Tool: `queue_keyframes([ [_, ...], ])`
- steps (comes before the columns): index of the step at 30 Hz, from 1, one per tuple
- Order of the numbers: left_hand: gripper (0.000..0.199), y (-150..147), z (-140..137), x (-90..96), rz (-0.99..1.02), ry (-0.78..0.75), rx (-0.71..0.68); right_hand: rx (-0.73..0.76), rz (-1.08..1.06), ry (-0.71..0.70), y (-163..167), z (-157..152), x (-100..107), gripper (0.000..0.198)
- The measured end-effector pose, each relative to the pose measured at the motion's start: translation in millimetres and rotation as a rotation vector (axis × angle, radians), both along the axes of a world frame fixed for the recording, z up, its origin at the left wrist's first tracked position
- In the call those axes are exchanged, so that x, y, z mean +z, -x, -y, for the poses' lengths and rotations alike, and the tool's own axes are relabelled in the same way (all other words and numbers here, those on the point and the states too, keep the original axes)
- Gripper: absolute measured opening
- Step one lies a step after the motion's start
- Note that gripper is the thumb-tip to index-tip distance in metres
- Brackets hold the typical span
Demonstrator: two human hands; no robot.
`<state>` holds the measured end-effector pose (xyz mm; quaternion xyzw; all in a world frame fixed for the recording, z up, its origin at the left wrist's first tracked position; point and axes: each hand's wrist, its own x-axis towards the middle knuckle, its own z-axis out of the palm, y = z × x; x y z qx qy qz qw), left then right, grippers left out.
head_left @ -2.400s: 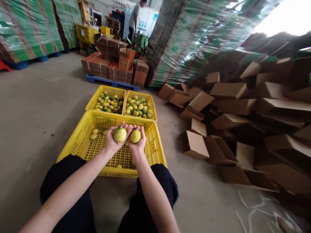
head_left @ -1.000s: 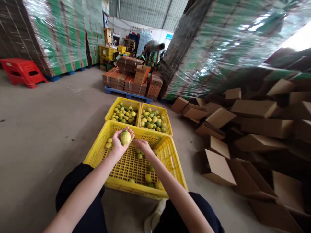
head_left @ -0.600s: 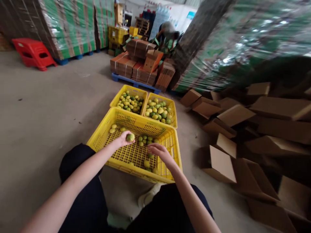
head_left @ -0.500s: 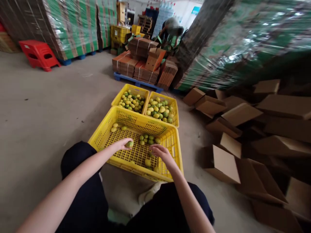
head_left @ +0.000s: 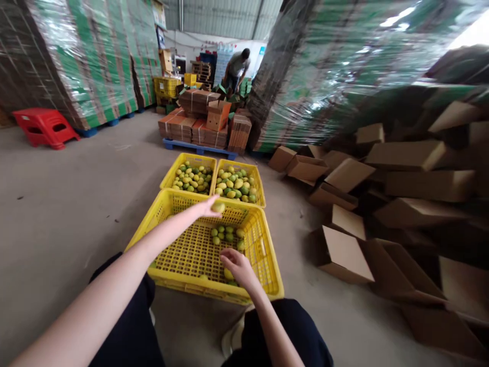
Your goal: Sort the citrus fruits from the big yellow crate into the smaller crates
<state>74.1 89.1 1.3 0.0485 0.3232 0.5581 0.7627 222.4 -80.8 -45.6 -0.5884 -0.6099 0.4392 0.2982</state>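
Rounded yellow-green smooth-skinned fruit [head_left: 219, 207], one: held above the far end of a large yellow perforated plastic crate [head_left: 183, 286]. Handling, as judged: light, firm, slightly slippery, bruisable; best taken around its widest part. Grip, left hand [head_left: 207, 206]: thumb and fingers around the fruit. Grip, right hand [head_left: 237, 266]: fingers loosely bent, nothing visible in them, near small round green fruits [head_left: 221, 236] in the crate. Beyond: two fruit-filled yellow plastic crates [head_left: 261, 187].

Warehouse-like packing space: film-wrapped stacks [head_left: 95, 66], strapped flat cartons [head_left: 175, 127], fruit crates [head_left: 183, 286], corrugated metal sheeting [head_left: 225, 19].
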Motion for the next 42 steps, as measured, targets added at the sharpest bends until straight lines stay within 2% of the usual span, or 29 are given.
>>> queue_keyframes([
  [2, 0.036, -6.0, -45.9, 28.9, -0.073, 0.001, -0.037, 0.005, 0.037, -0.001, 3.6, 5.7, 2.2, 0.019],
  [3, 0.031, -6.4, -61.3, 38.7, -0.106, -0.01, -0.048, 0.007, 0.061, 0.0, 5.9, 8.5, 3.1, 0.018],
  [4, 0.025, -4.6, -70.3, 44.0, -0.139, -0.012, -0.069, 0.006, 0.087, -0.003, 8.3, 11.2, 4.1, 0.017],
  [6, 0.016, 6.8, -68.9, 40.5, -0.215, 0.0, -0.133, 0.006, 0.138, -0.02, 13.3, 16.5, 6.7, 0.016],
  [10, 0.011, 60.6, -14.9, 0.5, -0.447, 0.111, -0.33, 0.015, 0.11, -0.036, 21.6, 29.5, 19.7, 0.016],
  [12, 0.012, 98.4, 17.9, -18.9, -0.576, 0.167, -0.411, 0.007, 0.026, -0.026, 22.5, 39.1, 30.8, 0.02],
  [15, 0.016, 158.9, 59.2, -37.1, -0.741, 0.196, -0.477, -0.054, -0.11, -0.043, 16.1, 60.3, 50.9, 0.027],
  [20, 0.02, 246.1, 115.3, -53.7, -0.978, 0.175, -0.431, -0.239, -0.265, -0.086, -10.1, 114.8, 77.1, 0.034],
  [25, 0.036, 299.2, 171.8, -68.2, -1.103, 0.081, -0.362, -0.389, -0.228, -0.086, -36.7, 167.6, 79.3, 0.037],
  [29, 0.04, 315.0, 214.3, -79.8, -1.14, 0.082, -0.276, -0.426, -0.174, -0.093, -56.2, 182.6, 80.2, 0.033],
  [34, 0.04, 312.3, 253.5, -93.7, -1.122, 0.174, -0.228, -0.437, -0.21, -0.116, -79.6, 176.2, 76.5, 0.031],
  [38, 0.037, 305.2, 266.7, -90.9, -1.111, 0.248, -0.179, -0.464, -0.293, -0.078, -91.9, 162.5, 54.5, 0.031],
  [42, 0.036, 299.5, 263.3, -89.3, -1.107, 0.269, -0.093, -0.446, -0.338, 0.015, -98.0, 144.8, 27.3, 0.034],
])
